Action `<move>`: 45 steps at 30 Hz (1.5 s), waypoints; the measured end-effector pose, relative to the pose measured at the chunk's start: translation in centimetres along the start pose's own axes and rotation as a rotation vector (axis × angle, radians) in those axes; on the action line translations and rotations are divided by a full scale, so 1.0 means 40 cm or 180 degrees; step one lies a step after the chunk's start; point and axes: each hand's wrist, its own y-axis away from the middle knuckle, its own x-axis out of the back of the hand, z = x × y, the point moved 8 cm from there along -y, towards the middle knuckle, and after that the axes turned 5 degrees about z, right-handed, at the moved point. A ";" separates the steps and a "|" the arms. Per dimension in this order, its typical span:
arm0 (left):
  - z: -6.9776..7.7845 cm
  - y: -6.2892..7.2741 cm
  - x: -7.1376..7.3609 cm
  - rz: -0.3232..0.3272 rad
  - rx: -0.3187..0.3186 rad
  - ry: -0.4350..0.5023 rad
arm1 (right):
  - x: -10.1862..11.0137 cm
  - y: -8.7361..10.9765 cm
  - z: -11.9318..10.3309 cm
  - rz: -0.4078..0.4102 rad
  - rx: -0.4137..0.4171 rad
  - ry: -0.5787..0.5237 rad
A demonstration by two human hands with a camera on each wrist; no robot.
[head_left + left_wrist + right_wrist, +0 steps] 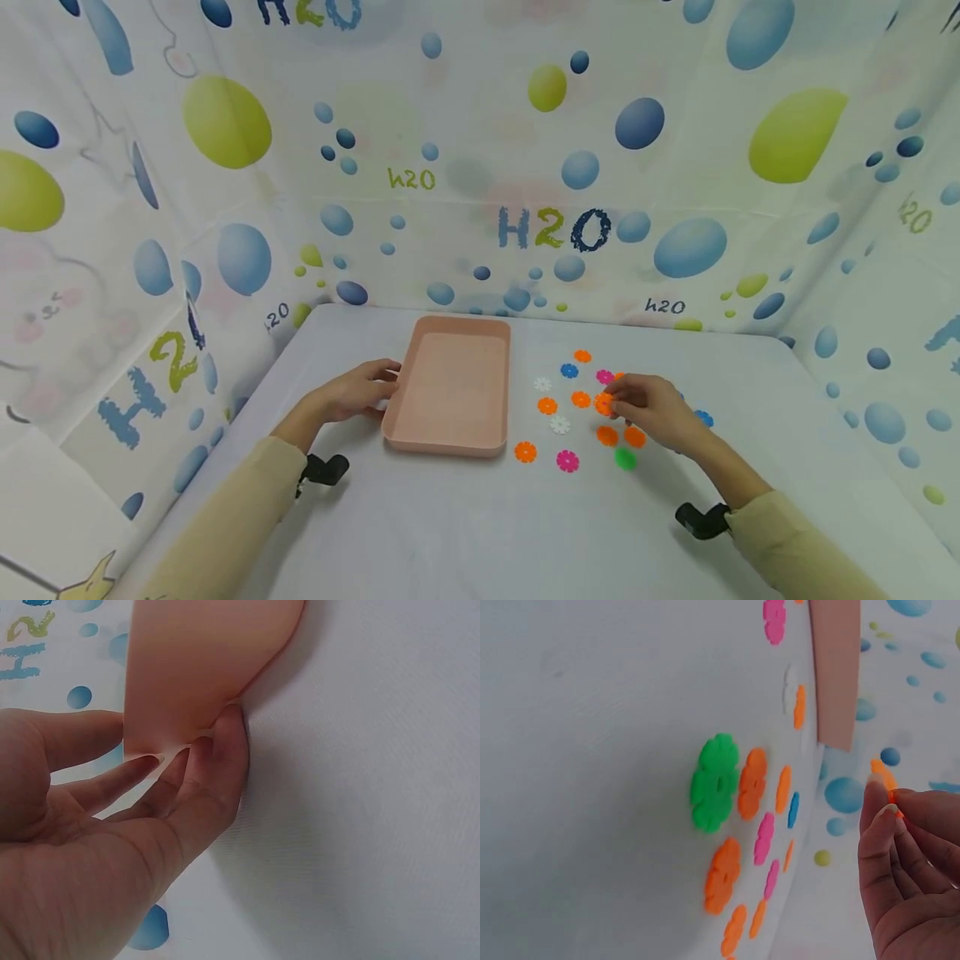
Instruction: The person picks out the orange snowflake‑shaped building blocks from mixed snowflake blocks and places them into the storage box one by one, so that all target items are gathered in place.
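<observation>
My left hand (pixel 356 390) is at the left side of a pink rectangular tray (pixel 396 417). In the left wrist view its fingertips touch the tray's outer wall (pixel 202 660), the thumb up at the rim. Above the scattered pieces, my right hand (pixel 652 408) pinches an orange flower-shaped disc (pixel 883 772) between thumb and fingers. Below that hand lie a green notched disc (pixel 626 458) and orange discs (pixel 607 436). Pink discs (pixel 567 461), white discs (pixel 559 425) and blue discs (pixel 569 371) are spread between hand and tray.
A white cloth covers the table (pixel 450 525). Behind it and on both sides hangs a patterned curtain (pixel 465 125). More blue discs (pixel 703 418) lie beyond the right hand. Each wrist wears a black camera mount (pixel 327 470).
</observation>
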 end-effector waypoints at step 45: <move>-0.013 -0.001 0.005 -0.0080 0.0036 0.0110 | -0.296 -0.115 -0.246 -0.0354 0.0715 -0.0532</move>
